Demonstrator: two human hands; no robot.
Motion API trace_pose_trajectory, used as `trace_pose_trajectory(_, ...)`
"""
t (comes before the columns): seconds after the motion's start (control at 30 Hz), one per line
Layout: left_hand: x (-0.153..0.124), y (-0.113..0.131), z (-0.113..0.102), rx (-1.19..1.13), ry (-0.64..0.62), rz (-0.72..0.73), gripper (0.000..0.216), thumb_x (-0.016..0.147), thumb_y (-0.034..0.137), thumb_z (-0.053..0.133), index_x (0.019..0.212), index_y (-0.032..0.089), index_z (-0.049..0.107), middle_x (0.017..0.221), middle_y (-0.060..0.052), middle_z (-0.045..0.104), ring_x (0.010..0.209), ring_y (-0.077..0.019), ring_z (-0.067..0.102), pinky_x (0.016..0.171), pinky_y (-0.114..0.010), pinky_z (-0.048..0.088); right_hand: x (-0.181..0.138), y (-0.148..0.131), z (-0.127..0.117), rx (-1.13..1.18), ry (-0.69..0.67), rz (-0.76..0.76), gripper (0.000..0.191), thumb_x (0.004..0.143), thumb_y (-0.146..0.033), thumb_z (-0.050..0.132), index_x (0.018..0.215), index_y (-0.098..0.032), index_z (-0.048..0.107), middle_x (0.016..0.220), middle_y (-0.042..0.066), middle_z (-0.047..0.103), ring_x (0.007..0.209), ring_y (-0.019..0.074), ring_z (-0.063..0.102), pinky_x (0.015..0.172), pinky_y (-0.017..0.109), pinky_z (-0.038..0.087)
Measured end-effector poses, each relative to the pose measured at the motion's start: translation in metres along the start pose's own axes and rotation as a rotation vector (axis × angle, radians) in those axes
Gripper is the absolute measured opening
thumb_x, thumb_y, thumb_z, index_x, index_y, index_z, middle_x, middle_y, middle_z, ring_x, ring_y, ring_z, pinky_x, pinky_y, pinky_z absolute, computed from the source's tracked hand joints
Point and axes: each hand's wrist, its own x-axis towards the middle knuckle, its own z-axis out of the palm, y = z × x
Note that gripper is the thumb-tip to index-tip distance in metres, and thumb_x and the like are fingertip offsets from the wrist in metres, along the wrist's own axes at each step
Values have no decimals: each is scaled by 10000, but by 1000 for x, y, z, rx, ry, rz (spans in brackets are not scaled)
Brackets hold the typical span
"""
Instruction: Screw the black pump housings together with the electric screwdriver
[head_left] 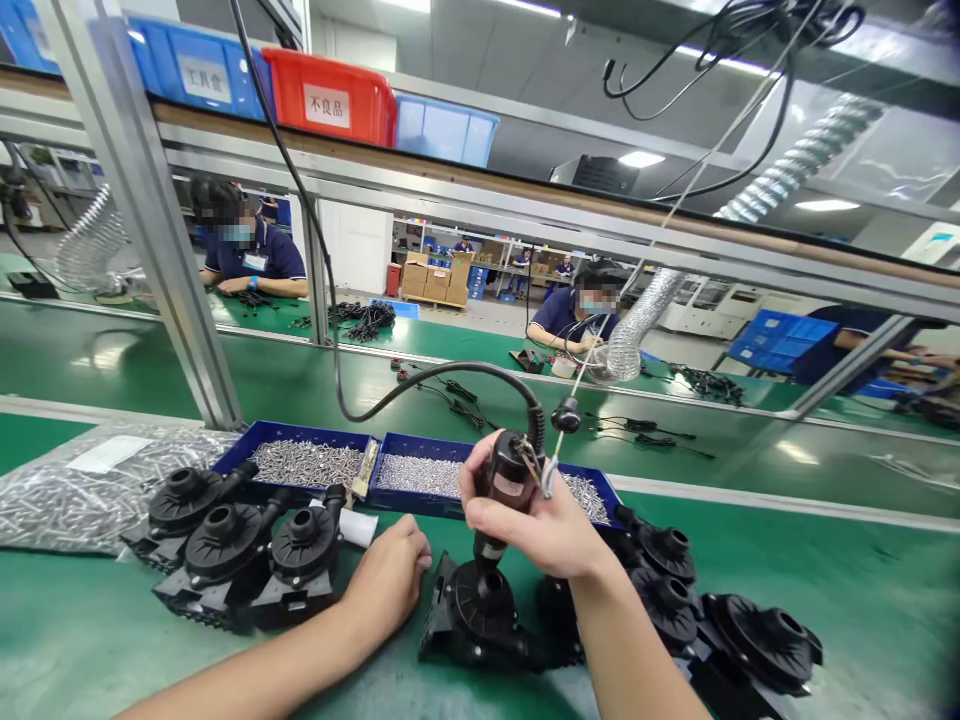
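My right hand is wrapped round a black electric screwdriver, held upright with its cable bending off the top. The screwdriver's lower end is over a round black pump-like housing on the green bench; whether its tip touches the housing is hard to see. My left hand rests on the bench just left of that housing, fingers curled in, and whatever they may hold is hidden. Behind my hands stand blue trays of small screws, a left tray and a middle tray.
Several similar black housings are grouped at left, and more housings at right. A clear bag of metal parts lies far left. A metal post rises behind it. A suspension cord hangs above the screwdriver. Co-workers sit across the line.
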Motion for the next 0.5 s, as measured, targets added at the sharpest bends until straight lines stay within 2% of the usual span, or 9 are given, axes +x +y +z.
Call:
trace_pose_trajectory(0.03, 0, 2, 0, 41, -19, -12, 235, 991, 17, 502, 939, 151, 688, 1027, -74, 613, 943, -224, 630, 825, -323, 472, 0, 0, -1, -19, 12, 11, 307, 936, -331, 814, 1127, -221, 601, 941, 31, 667, 747, 184, 617, 674, 321, 511)
trace_pose_trajectory(0.13, 0, 7, -1, 243, -99, -34, 267, 945, -31, 465, 1046, 100, 676, 1110, -145, 637, 1051, -289, 622, 907, -378, 463, 3, 4, 4, -165, 200, 23, 280, 963, -358, 792, 1102, -213, 597, 916, 22, 655, 757, 186, 613, 701, 327, 507)
trace_pose_trajectory(0.2, -1, 10, -6, 246, -105, -50, 280, 912, -45, 463, 1057, 92, 659, 1108, -158, 647, 1053, -300, 614, 899, -383, 445, 5, 6, 12, -230, 277, 26, 285, 976, -381, 783, 1113, -216, 595, 918, 17, 648, 760, 186, 604, 703, 324, 502)
trace_pose_trajectory(0.27, 0, 10, -14, 44, -57, -87, 225, 940, -1, 450, 966, 139, 625, 986, -102, 655, 926, -253, 611, 800, -346, 418, 6, 9, 17, -268, 311, 22, 271, 979, -387, 784, 1074, -218, 595, 885, 1, 628, 724, 169, 569, 677, 306, 484)
trace_pose_trajectory(0.33, 2, 9, -23, -246, -36, -119, 193, 999, 131, 442, 857, 184, 563, 828, -36, 613, 790, -211, 566, 699, -315, 369, 8, 12, 19, -295, 346, 21, 257, 977, -375, 784, 1026, -221, 585, 838, -16, 604, 682, 153, 532, 644, 288, 464)
trace_pose_trajectory(0.4, 1, 9, -30, -472, -112, -128, 242, 989, 317, 479, 777, 204, 512, 723, -1, 543, 707, -192, 505, 635, -297, 325, 10, 13, 20, -312, 408, 2, 249, 966, -350, 781, 991, -228, 565, 796, -31, 574, 649, 145, 508, 606, 276, 444)
trace_pose_trajectory(0.5, -5, 15, -32, -626, -297, -173, 406, 845, 573, 555, 663, 226, 447, 613, 19, 442, 609, -170, 406, 575, -283, 279, 9, 9, 25, -352, 507, -53, 256, 907, -297, 777, 914, -242, 528, 736, -54, 534, 595, 132, 476, 540, 259, 414)
